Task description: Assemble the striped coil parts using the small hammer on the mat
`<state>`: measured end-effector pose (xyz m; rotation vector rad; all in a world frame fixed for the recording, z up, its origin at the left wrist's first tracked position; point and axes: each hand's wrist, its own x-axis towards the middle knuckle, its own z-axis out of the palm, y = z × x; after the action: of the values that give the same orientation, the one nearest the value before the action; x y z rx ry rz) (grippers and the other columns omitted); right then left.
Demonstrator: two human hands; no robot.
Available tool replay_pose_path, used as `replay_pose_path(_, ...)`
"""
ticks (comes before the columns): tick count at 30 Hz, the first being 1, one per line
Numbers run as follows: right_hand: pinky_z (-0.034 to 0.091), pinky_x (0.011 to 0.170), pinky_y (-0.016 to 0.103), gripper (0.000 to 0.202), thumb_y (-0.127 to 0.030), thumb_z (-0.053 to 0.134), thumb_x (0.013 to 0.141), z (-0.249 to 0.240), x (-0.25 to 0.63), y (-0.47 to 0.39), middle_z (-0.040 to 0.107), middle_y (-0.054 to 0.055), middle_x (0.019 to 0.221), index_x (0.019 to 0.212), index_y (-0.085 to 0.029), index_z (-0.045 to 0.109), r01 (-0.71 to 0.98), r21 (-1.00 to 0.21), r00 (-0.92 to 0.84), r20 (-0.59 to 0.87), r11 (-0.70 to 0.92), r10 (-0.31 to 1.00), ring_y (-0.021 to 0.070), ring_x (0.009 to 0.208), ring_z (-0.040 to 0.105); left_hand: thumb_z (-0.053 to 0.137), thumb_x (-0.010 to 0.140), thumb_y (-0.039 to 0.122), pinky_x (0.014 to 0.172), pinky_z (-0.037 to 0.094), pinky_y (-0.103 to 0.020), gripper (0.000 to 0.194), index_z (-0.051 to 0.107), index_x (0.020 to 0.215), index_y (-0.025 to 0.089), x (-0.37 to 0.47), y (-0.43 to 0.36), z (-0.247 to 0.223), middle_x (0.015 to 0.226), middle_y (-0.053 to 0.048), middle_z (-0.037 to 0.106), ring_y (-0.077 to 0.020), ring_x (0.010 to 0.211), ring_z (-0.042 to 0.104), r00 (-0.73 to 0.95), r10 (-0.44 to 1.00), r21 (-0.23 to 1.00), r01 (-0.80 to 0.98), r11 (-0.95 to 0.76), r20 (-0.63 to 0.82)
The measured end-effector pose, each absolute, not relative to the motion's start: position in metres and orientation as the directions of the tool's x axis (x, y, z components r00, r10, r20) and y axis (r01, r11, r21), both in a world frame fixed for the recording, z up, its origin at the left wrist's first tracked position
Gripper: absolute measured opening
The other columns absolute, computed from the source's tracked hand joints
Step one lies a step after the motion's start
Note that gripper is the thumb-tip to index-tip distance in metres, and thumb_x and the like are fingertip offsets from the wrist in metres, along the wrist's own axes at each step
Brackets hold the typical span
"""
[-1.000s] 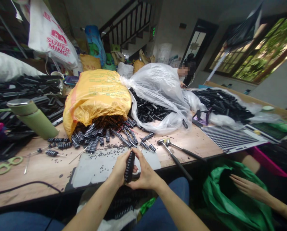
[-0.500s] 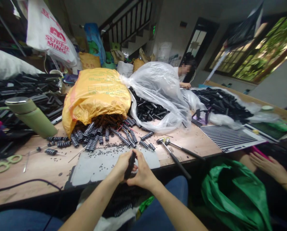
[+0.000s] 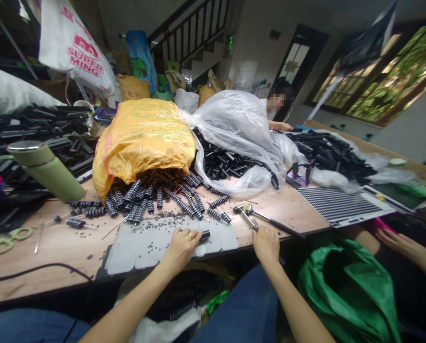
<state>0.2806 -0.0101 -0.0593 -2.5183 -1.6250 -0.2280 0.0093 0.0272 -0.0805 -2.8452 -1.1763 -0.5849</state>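
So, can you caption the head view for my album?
Left hand holding a black piece, right hand on a hammer, before a yellow bag.

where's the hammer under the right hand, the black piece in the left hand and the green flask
Hammer [image 3: 249, 220]: head view, on its metal shaft
Black piece [image 3: 205, 235]: head view, on its exposed end
Green flask [image 3: 54, 174]: head view, on its body

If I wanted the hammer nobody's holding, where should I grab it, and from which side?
Probably by the far end of its long black handle, coming from the table's near edge, to the right of the right hand. The handle slants out toward that edge, while the head lies farther in, beside the other hammer.
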Motion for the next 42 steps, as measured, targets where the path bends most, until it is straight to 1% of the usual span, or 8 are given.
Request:
replay_pose_path(4,0.041,0.062,0.027,0.023,-0.027,0.034,0.089,-0.047,0.265,-0.031,0.061,0.010,0.075,0.081,-0.015,0.052,0.903,-0.332,0.308,0.059,-0.272,0.950,0.0205,0.071,0.060,0.043,0.079,0.005,0.084,0.033,-0.043,0.039,0.052,0.114,0.019,0.011,0.022,-0.079,0.103,-0.009,0.063,-0.0218,0.094,0.053,0.624,0.691,0.046,0.729,-0.683,0.365)
replay_pose_path(7,0.038,0.055,0.023,0.038,-0.036,0.018,0.093,-0.044,0.231,-0.056,0.060,0.004,0.064,0.078,-0.019,0.049,0.827,-0.556,0.183,0.124,-0.084,0.975,0.0165,0.059,0.058,0.041,0.080,0.005,0.086,0.030,-0.045,0.039,0.052,0.115,0.019,0.012,0.020,-0.082,0.104,-0.008,0.063,-0.0225,0.098,0.052,0.610,0.697,0.035,0.743,-0.669,0.376)
replay_pose_path(13,0.030,0.046,0.024,0.047,-0.041,0.012,0.092,-0.037,0.202,-0.071,0.058,0.005,0.053,0.073,-0.019,0.048,0.896,-0.435,0.119,0.033,-0.093,0.992,0.0193,0.049,0.058,0.037,0.081,0.006,0.091,0.031,-0.043,0.041,0.051,0.117,0.017,0.019,0.016,-0.083,0.110,-0.008,0.061,-0.0220,0.104,0.052,0.597,0.714,0.022,0.761,-0.648,0.366)
replay_pose_path(19,0.035,0.049,0.022,0.042,-0.038,0.014,0.093,-0.006,0.175,-0.069,0.060,0.004,0.062,0.078,-0.019,0.048,0.811,-0.576,0.020,0.205,0.104,0.979,0.0163,0.055,0.059,0.037,0.083,0.043,0.103,0.019,-0.045,0.062,0.033,0.130,0.002,0.036,0.000,-0.092,0.134,-0.020,0.038,-0.0285,0.128,0.027,0.633,0.699,0.029,0.734,-0.679,0.333)
replay_pose_path(24,0.035,0.051,0.023,0.035,-0.031,0.022,0.093,-0.031,0.146,-0.072,0.064,0.007,0.067,0.083,-0.017,0.052,0.927,-0.355,-0.132,-0.004,0.122,0.991,0.0186,0.058,0.062,0.038,0.081,0.029,0.103,0.020,-0.044,0.061,0.026,0.132,-0.001,0.036,0.006,-0.103,0.135,-0.023,0.035,-0.0283,0.129,0.023,0.661,0.679,0.045,0.705,-0.708,0.320)
replay_pose_path(30,0.033,0.051,0.022,0.039,-0.034,0.019,0.094,-0.025,0.186,-0.055,0.064,0.003,0.064,0.078,-0.020,0.051,0.942,-0.335,0.047,0.024,-0.036,0.999,0.0172,0.059,0.062,0.034,0.076,0.002,0.081,0.044,-0.033,0.041,0.051,0.112,0.010,0.035,0.009,-0.073,0.099,-0.013,0.062,-0.0204,0.094,0.056,0.552,0.816,0.215,0.787,-0.578,0.174)
replay_pose_path(34,0.034,0.052,0.024,0.033,-0.035,0.027,0.092,-0.027,0.246,-0.037,0.064,0.007,0.070,0.078,-0.019,0.051,0.953,-0.121,0.284,0.039,-0.277,0.958,0.0191,0.061,0.062,0.043,0.081,0.018,0.067,0.046,-0.031,0.019,0.062,0.082,0.015,0.031,0.009,-0.035,0.077,-0.009,0.062,-0.0212,0.076,0.057,0.592,0.804,0.280,0.762,-0.584,0.064)
replay_pose_path(42,0.040,0.059,0.028,0.030,-0.035,0.034,0.090,-0.071,0.283,-0.018,0.059,0.010,0.080,0.079,-0.016,0.054,0.939,0.057,0.326,0.183,-0.341,0.928,0.0221,0.079,0.058,0.045,0.078,0.014,0.077,0.043,-0.035,0.019,0.064,0.081,0.009,0.102,0.123,-0.026,0.084,-0.014,0.063,-0.0250,0.087,0.057,0.425,0.877,0.380,0.790,-0.481,0.225)
